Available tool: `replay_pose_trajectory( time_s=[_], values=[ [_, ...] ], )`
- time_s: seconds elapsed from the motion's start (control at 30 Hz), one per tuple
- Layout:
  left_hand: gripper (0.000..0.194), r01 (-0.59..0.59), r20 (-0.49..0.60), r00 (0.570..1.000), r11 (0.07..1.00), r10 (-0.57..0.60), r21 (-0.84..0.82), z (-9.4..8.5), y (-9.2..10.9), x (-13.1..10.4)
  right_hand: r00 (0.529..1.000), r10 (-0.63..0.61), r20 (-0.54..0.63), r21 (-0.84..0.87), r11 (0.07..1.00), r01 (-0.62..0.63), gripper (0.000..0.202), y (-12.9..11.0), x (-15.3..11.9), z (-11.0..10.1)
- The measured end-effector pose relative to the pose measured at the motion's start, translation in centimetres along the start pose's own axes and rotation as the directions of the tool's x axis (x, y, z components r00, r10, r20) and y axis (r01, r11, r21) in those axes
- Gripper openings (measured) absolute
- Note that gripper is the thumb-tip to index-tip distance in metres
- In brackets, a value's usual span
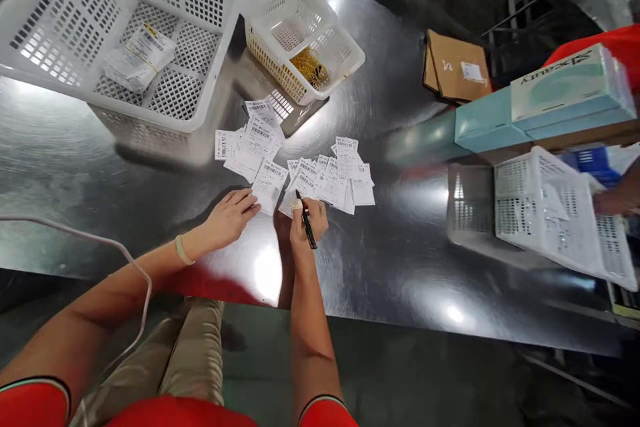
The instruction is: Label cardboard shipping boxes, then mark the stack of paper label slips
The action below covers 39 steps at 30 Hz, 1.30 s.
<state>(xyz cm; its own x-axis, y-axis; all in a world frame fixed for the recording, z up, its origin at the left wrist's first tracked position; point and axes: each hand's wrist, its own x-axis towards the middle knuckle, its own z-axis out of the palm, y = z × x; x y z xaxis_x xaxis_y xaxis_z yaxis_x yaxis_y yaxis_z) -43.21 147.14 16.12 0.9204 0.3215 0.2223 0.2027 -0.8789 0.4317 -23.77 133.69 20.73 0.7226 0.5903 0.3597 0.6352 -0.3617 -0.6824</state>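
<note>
Several white printed slips lie in two loose groups on the shiny metal table. My left hand (231, 216) rests with fingers stretched out, its fingertips at the lower edge of a slip (270, 180) in the left group (254, 147). Between the fingers of my right hand (309, 219) is a black pen (307, 223), its tip over the slips of the right group (333, 179). That hand covers the lower part of the nearest slips. Both groups show barcodes and small print, too small to read.
A large white basket (220, 47) with packets (140, 57) stands at the back left, beside a smaller basket (345, 70) holding yellow bands (311, 68). Rightward are light-blue boxes (560, 97), a cardboard box (457, 67), another white basket (560, 213) and a person's hand. A cable (127, 253) crosses my left arm.
</note>
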Motion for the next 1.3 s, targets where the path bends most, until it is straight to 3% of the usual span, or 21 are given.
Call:
replay_pose_trajectory(
  time_s=[0.13, 0.33, 0.7, 0.93, 1.3],
  values=[
    [0.043, -0.074, -0.004, 0.997, 0.997, 0.074, -0.001, 0.6, 1.4, -0.2, 0.986, 0.163, 0.018, 0.160, 0.973, -0.164, 0.043, -2.3, -1.7, 2.4],
    [0.035, -0.130, 0.022, 0.991, 0.991, 0.129, 0.030, -0.5, 0.5, -0.3, 0.992, 0.118, 0.049, 0.096, 0.988, -0.122, 0.050, -2.0, -2.3, 5.2],
    [0.032, -0.092, 0.049, 0.995, 0.996, 0.092, -0.006, -0.5, 0.5, -0.1, 0.996, 0.020, 0.092, -0.017, 1.000, -0.019, 0.050, -1.8, -2.5, 5.1],
    [0.034, -0.094, 0.064, 0.994, 0.995, 0.094, 0.009, -0.6, 0.5, -0.2, 0.994, -0.041, 0.097, 0.010, 0.999, 0.041, 0.049, -1.5, -2.5, 5.0],
    [0.034, -0.085, 0.061, 0.994, 0.996, 0.085, -0.004, -0.7, 0.6, -0.2, 0.993, -0.026, 0.113, -0.004, 1.000, 0.026, 0.055, -1.6, -2.4, 4.7]
  ],
)
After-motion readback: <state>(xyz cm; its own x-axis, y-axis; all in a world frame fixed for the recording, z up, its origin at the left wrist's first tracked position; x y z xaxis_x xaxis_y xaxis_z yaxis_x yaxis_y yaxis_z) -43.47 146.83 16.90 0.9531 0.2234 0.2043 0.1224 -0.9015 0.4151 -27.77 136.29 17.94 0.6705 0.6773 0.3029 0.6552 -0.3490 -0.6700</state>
